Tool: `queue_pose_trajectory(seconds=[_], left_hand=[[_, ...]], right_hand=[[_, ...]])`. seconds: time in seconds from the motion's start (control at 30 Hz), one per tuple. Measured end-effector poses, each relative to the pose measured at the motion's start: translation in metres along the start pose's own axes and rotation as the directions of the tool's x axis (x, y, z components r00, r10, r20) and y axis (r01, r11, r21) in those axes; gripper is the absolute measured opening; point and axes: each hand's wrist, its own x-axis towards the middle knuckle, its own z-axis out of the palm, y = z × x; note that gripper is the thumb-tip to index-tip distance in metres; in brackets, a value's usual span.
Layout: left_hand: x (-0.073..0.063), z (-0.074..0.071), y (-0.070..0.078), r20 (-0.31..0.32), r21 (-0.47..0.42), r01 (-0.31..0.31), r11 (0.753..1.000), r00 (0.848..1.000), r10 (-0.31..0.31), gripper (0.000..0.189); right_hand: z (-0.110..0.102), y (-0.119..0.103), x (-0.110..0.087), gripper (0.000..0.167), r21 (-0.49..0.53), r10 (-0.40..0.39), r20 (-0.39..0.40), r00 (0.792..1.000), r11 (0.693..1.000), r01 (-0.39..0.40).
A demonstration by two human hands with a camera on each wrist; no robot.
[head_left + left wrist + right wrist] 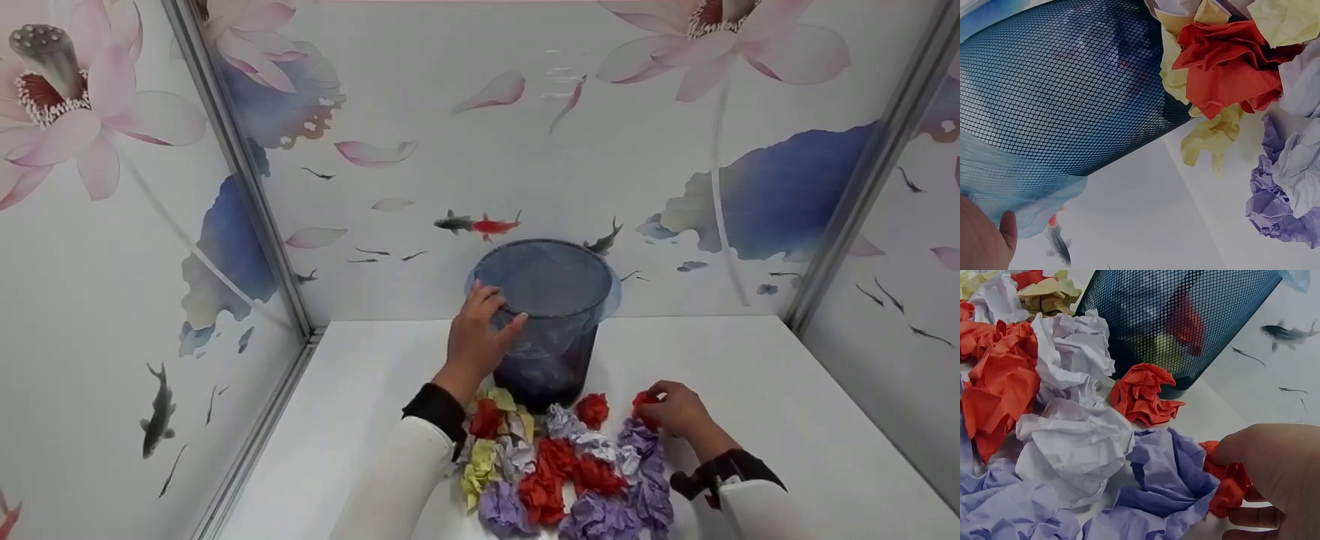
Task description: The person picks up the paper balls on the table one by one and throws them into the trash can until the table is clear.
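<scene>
A dark mesh wastebasket (551,367) stands upright near the back wall, lined with a translucent blue plastic bag (1033,208) folded over its rim. My left hand (480,334) holds the basket's near-left rim, fingers over the edge and thumb on the outside; in the left wrist view only part of this hand shows, beside the bag's fold. At the right of the paper pile, my right hand (679,411) pinches a red crumpled paper ball (1227,486), which sits against a purple paper ball (1171,469). Red and yellow paper shows through the mesh inside the basket.
Several crumpled paper balls in red, purple, white and yellow lie heaped before the basket, among them a yellow one (480,472) and a white one (1078,450). One red ball (1145,394) lies at its base. Printed walls (420,180) enclose the white table (780,420).
</scene>
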Motion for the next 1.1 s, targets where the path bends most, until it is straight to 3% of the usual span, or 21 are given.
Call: queue_pose_trajectory(seconds=[0.27,0.5,1.1], left_hand=[[0.000,-0.001,-0.002,0.012,-0.001,0.019,1.000,1.000,-0.019,0.054],[-0.001,0.000,-0.001,-0.005,-0.001,-0.010,1.000,1.000,0.010,0.053],[-0.002,0.000,-0.001,-0.011,0.001,-0.008,1.000,1.000,0.008,0.052]], right_hand=[[0.003,0.017,0.000,0.044,0.065,-0.012,-0.045,0.999,0.998,0.015],[0.002,0.037,0.007,0.042,0.078,0.022,-0.081,0.996,0.997,-0.016],[0.004,0.044,0.001,0.042,0.281,0.116,-0.123,0.986,0.957,-0.077]])
